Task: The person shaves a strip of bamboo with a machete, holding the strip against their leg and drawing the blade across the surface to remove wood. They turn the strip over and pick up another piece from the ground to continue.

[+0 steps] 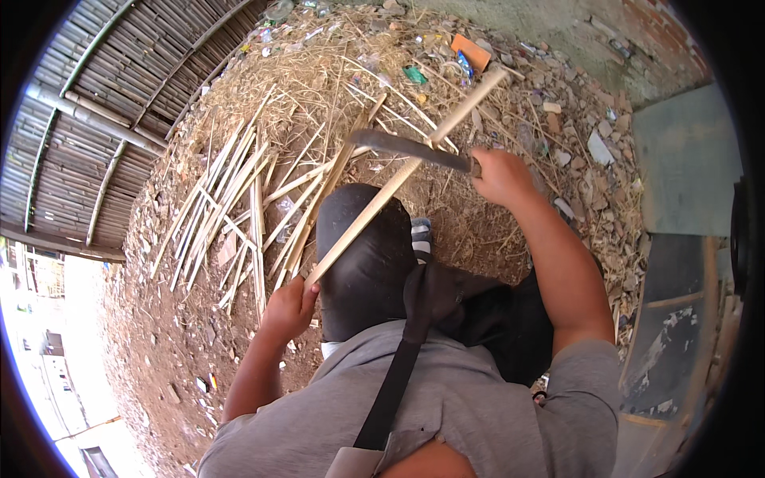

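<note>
— Where's the stick (398,179)?
— Across my knee (358,239). My left hand (288,307) grips its near end; my right hand (500,175) grips the knife (406,147), blade on the stick beyond the knee.

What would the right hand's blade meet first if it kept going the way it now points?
The right hand holds a knife pointing toward the person's left. Its blade lies across the long stick held by the left hand, so it seems to meet that first; contact is unclear.

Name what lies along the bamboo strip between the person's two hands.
In the head view, between the left hand and right hand, the bamboo strip crosses the black-trousered knee and meets the knife blade.
</note>
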Demonstrator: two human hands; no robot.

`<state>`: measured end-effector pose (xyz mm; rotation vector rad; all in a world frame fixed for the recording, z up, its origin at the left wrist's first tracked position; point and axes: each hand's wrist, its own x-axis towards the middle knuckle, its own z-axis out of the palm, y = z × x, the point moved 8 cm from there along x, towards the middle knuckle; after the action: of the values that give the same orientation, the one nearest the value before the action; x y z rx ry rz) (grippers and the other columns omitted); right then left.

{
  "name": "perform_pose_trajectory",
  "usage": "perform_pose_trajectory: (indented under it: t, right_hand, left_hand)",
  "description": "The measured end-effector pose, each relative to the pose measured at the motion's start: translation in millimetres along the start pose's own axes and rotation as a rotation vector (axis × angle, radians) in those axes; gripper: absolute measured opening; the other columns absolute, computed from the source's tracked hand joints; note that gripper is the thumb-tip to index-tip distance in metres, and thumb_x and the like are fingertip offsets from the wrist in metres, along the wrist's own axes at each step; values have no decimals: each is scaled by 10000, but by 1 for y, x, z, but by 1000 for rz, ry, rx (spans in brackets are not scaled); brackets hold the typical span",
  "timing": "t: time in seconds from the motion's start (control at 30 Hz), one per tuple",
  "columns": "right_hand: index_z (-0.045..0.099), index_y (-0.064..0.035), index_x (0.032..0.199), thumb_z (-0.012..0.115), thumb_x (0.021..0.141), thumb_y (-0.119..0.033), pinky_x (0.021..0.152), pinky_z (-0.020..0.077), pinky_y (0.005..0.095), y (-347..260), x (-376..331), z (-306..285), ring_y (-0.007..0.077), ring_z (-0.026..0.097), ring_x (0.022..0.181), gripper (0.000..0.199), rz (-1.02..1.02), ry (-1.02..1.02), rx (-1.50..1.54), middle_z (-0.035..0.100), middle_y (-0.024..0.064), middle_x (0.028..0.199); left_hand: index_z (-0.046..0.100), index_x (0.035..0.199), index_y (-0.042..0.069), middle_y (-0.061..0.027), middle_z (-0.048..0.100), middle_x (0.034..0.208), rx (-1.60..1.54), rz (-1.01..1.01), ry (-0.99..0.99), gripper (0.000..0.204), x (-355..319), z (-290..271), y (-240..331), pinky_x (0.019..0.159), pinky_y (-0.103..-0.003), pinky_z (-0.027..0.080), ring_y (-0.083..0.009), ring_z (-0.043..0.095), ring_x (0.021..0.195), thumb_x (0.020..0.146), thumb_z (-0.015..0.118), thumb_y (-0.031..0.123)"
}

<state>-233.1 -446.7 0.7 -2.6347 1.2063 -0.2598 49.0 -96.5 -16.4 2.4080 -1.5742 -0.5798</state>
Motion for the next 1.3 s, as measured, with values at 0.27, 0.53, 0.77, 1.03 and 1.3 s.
perform_pose_trajectory:
  t: [0.27,0.53,0.77,1.03,1.3]
  right_hand:
    - [659,42,1263,800,790,-285,706,529,394,25,-11,96,263,685,735,592,271,-480,883,711,135,830]
    - [668,-97,1007,758,798,-243,702,539,455,-32,-9,6,323,707,788,270,-106,-88,261,697,127,807]
    - [648,-122,927,717,795,-186,727,546,504,-16,-6,12,365,703,817,162,-129,-129,112,691,123,806]
    - [675,-74,1028,731,788,-188,723,543,499,4,3,44,365,710,836,272,7,-46,198,698,167,814]
    - [669,-16,1088,786,788,-254,724,543,449,-2,1,69,306,710,792,400,56,-229,712,707,157,825]
  left_hand:
    - [510,866,16,-276,599,707,-90,9,-14,426,9,1,5,647,-588,448,-529,599,735,1069,501,391]
    - [521,874,16,-280,618,716,34,-41,14,441,-3,-17,26,664,-612,455,-532,612,742,1069,479,410]
    - [520,939,17,-284,625,725,112,-50,14,410,-11,-7,9,651,-617,462,-530,621,741,1058,501,409]
    - [503,971,14,-285,618,714,74,-12,36,358,-13,-3,-3,633,-616,460,-535,614,724,1056,514,362]
    - [482,917,31,-276,606,700,17,39,62,355,-7,-4,3,620,-609,445,-536,599,707,1060,507,354]
